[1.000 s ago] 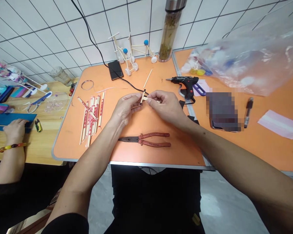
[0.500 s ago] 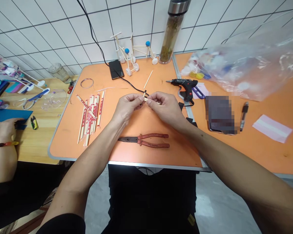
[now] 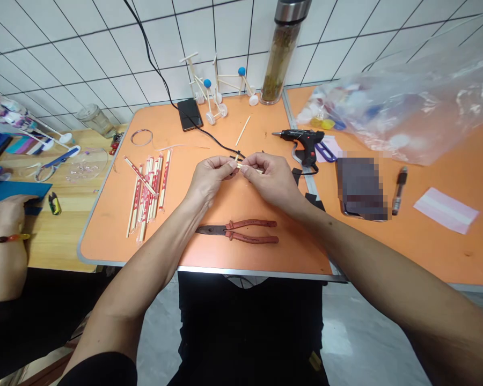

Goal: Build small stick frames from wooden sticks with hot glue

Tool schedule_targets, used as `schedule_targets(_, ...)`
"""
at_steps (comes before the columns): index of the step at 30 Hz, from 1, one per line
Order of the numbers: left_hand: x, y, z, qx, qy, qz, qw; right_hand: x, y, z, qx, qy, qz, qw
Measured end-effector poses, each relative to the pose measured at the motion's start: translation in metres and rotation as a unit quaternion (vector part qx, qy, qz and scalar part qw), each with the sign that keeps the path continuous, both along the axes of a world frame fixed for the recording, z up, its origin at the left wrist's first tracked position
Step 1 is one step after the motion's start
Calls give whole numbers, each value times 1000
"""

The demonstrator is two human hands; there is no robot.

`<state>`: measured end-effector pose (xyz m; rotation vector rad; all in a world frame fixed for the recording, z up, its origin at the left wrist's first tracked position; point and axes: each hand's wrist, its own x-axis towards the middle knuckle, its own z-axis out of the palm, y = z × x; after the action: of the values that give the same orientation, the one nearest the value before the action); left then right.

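"What am I pinching on this feed?"

"A small wooden stick piece (image 3: 238, 165), held firmly between your left grip (image 3: 210, 179) and right grip (image 3: 271, 179)."

"Where?"

"Just above the red-handled pliers (image 3: 236, 231) on the orange tabletop (image 3: 233, 258)."

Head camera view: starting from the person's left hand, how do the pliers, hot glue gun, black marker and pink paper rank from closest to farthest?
From the left hand:
1. Red-handled pliers: just below it, toward the near table edge.
2. Hot glue gun: ahead and to the right, past the other hand.
3. Black marker: on the right-hand table.
4. Pink paper: farther right, beyond the marker.
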<state>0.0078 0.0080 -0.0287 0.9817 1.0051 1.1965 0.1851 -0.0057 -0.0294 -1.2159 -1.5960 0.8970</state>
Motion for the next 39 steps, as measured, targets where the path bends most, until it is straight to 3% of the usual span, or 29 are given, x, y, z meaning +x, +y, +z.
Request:
schedule_targets(14,1,2,-1,-9,-1,7,1000,-1,1,-2,-4,6,-6,1000)
schedule_targets(22,-3,1,14,-34,23,7,999,2,0,3,-18,36,9,999)
schedule_targets(31,-3,0,10,39,80,-15,996,2,2,-4,-29,52,2,998)
schedule_targets(39,-6,3,9,41,84,-4,996,3,2,-7,-38,69,33,996)
